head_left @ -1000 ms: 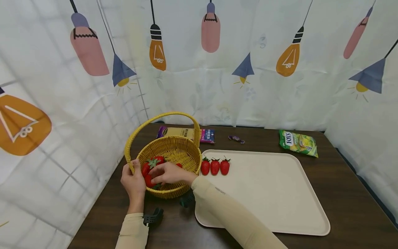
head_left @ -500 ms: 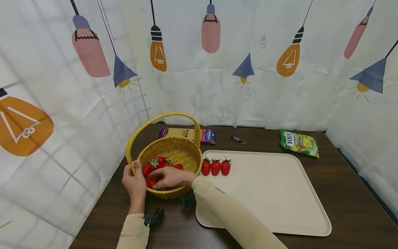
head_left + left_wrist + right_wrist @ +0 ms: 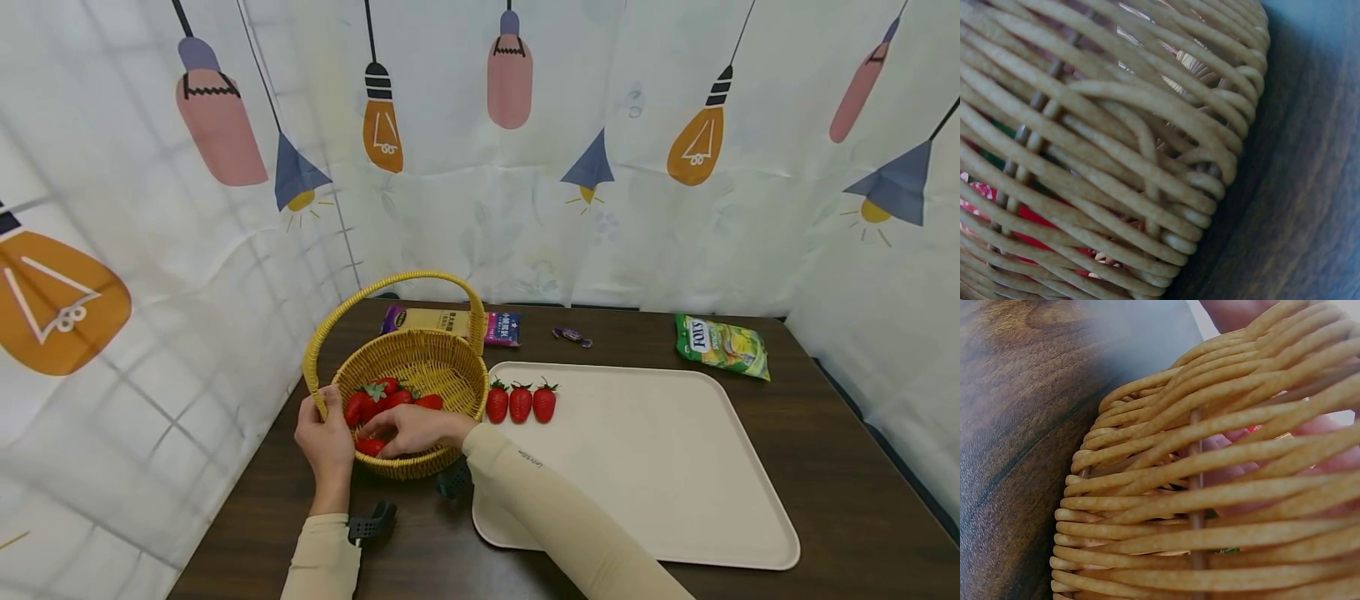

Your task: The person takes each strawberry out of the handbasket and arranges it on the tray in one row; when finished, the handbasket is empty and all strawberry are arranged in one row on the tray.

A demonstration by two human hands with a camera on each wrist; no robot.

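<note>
A yellow wicker basket [image 3: 450, 367] stands at the left of the table, with several red strawberries [image 3: 375, 400] inside. My left hand [image 3: 327, 433] grips the base of its arched handle at the left rim. Reaching over the near rim, my right hand [image 3: 412, 429] has its thumb and fingers around a strawberry [image 3: 370, 447] at the near left of the basket. Both wrist views are filled by the basket's weave [image 3: 1116, 150], through which patches of red show. Through the gaps in the right wrist view, part of the right hand appears.
Right of the basket lies a cream tray [image 3: 637, 467] with three strawberries [image 3: 520, 403] in a row at its far left corner. Behind are a snack packet [image 3: 501, 328], a small purple-wrapped candy [image 3: 572, 336] and a green FOX'S bag [image 3: 722, 346]. Printed curtains surround the table.
The right hand's fingers have shifted slightly within the basket, and the near strawberry has turned and sits lower beneath them. The left hand keeps its hold on the handle.
</note>
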